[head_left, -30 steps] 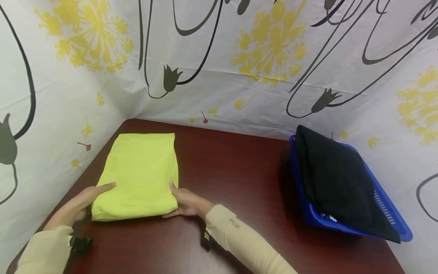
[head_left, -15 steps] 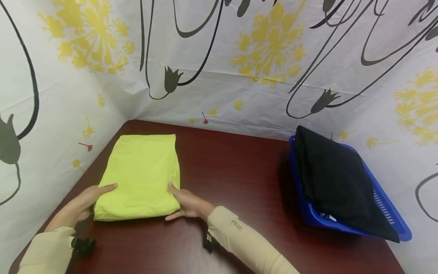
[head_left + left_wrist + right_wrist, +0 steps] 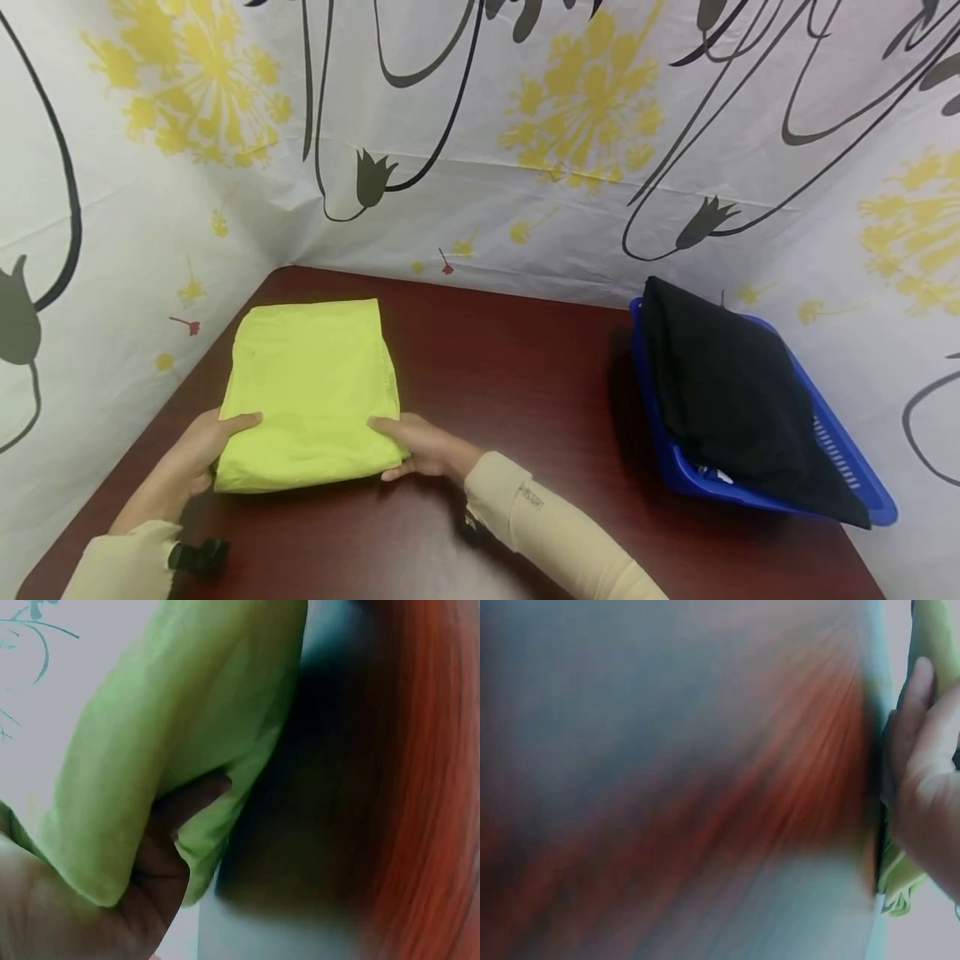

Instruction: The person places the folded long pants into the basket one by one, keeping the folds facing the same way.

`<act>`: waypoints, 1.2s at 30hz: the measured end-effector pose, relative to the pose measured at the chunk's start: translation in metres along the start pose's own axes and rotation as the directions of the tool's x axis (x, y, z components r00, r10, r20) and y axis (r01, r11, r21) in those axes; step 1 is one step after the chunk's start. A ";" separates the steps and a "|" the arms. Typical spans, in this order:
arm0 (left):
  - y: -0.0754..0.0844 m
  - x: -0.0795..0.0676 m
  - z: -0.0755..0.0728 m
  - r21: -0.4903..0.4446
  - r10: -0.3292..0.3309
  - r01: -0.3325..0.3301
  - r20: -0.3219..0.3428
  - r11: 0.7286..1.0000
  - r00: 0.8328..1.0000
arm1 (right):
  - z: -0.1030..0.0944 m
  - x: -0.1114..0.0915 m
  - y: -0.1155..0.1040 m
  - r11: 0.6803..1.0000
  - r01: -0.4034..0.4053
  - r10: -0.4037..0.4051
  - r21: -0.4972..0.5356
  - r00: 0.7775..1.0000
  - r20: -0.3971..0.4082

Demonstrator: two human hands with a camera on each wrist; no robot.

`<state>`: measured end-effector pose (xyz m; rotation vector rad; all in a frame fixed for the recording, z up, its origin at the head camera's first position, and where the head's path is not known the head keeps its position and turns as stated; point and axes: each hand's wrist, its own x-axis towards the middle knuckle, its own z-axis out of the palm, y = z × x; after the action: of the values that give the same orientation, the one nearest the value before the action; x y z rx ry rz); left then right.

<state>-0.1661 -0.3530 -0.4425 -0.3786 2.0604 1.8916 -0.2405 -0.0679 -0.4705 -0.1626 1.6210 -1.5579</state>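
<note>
A bright yellow-green folded cloth (image 3: 311, 387) lies toward the left of the table in the head view. My left hand (image 3: 197, 454) grips its near left edge, thumb on top and the other fingers underneath. On the near right edge, my right hand (image 3: 429, 446) holds it likewise, thumb above. In the left wrist view, the cloth's folded layers (image 3: 127, 757) hang over the left hand's curled fingers, apart from the table surface. The right wrist view catches the right hand (image 3: 930, 780) against the cloth at the frame's edge; much of that view is blurred.
At the right end of the dark red-brown table (image 3: 510, 375) a blue plastic basket (image 3: 847, 454) holds a folded black cloth (image 3: 735, 400), which overhangs its near rim. Patterned white sheeting (image 3: 480, 125) encloses the table's back and sides.
Both hands have shifted slightly right and toward the person, and the yellow-green cloth has come with them. The basket and black cloth rest as before.
</note>
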 end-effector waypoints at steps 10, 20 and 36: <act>0.016 -0.014 0.023 0.026 0.131 -0.130 -0.028 0.991 0.991 | -0.002 -0.014 -0.014 0.992 0.086 -0.100 -0.088 0.982 -0.160; 0.031 -0.039 0.041 0.014 0.196 -0.198 0.085 0.980 0.977 | -0.011 -0.031 -0.013 0.959 0.162 -0.187 -0.231 0.978 -0.094; 0.058 -0.060 0.068 0.009 0.457 -0.469 0.217 0.883 0.863 | -0.026 -0.067 -0.020 0.873 0.355 -0.436 -0.333 0.875 -0.209</act>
<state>-0.1309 -0.2816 -0.3704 0.3583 2.1932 2.0059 -0.2243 -0.0112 -0.4253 -0.4816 2.1410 -1.7004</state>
